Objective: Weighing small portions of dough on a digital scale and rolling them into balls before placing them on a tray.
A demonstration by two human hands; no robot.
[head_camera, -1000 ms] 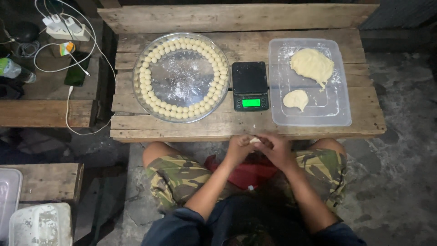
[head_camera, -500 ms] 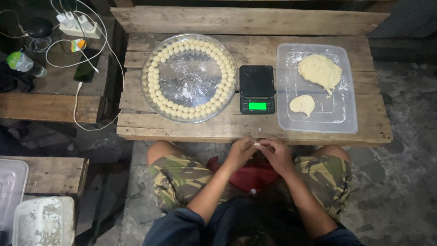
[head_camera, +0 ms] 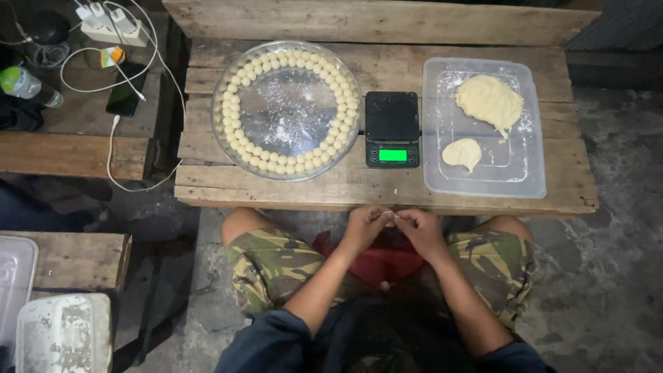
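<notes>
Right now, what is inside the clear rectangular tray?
The clear tray holds one large dough lump, one small dough lump and scattered flour. Nothing covers them; under the dough is hidden.

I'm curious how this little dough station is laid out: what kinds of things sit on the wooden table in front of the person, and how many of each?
Round glass tray ringed with small dough balls: 1
Black digital scale: 1
Clear plastic tray: 1
Dough lumps in that tray: 2, large and small
Total: 5

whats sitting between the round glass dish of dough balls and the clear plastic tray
A small black digital scale with a lit green display stands on the wooden table between the glass dish and the plastic tray, seen in the head view.
</notes>
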